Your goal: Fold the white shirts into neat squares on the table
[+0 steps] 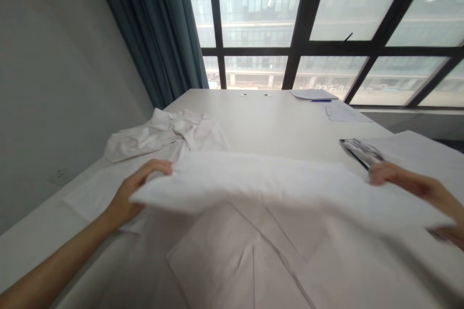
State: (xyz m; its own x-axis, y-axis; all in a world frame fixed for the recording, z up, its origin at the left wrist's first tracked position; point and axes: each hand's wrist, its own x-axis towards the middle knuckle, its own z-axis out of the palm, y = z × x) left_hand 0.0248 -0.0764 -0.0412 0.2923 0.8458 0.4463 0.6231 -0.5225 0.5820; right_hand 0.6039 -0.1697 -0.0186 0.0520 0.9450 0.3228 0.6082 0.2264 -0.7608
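A wide white cloth (253,178) is stretched between my two hands, its upper part folded over and its lower part hanging toward me with seams and creases. My left hand (139,186) grips the cloth's left edge, fingers closed over it. On the right, my right hand (402,178) pinches the other side, slightly blurred. Behind my left hand a crumpled white garment (166,133) lies on the white table (261,125).
A dark tray or folder with a crumpled clear wrapper (364,152) lies near my right hand. Papers (313,94) and a blue pen (321,101) are at the far right. A wall and blue curtain (159,24) stand left; windows are behind.
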